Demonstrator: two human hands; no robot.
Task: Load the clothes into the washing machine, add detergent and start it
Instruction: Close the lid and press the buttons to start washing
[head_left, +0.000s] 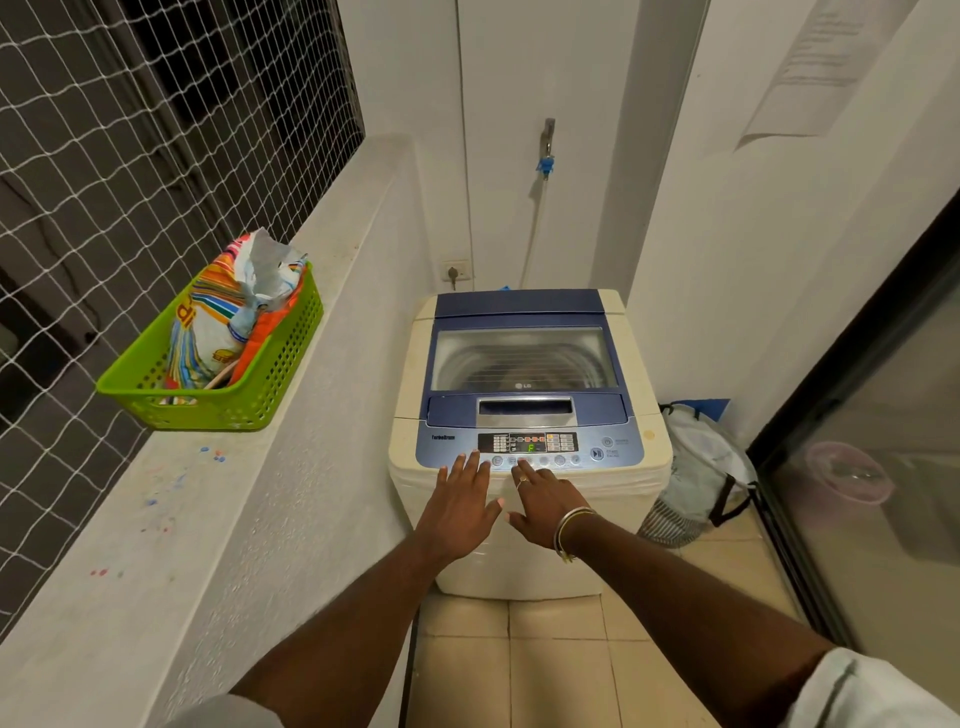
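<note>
Two bare arms come in from 6 o'clock, with a bit of pale sleeve (883, 696) at the bottom corner. They reach out over the tiled floor (561, 649).

The left grip (462, 506) is flat and wide open. Its fingers are straight and spread out. The tips lie on the front edge of the washing machine (519, 571). It holds nothing.

The right grip (543, 506) is open too and holds nothing. One straight finger with a ring (522, 480) points at the row of round buttons (543, 460). I cannot tell if it is pressing one. Thin bangles (569, 530) sit on that wrist.

The washing machine stands in the middle, against the wall. Its blue lid (524, 312) is shut. The panel (530, 444) shows a small green light. I cannot tell what is inside through the lid's window.

At 10 o'clock a green basket (208, 410) sits on a grey ledge (208, 519). A bright soap bag (234, 306) with an open top stands in the basket. A white net (104, 156) hangs behind it.

At 12 o'clock a tap (546, 140) is on the wall, with a hose running down from it. At 3 o'clock a laundry bag (701, 467) sits on the floor, just beside the machine.
</note>
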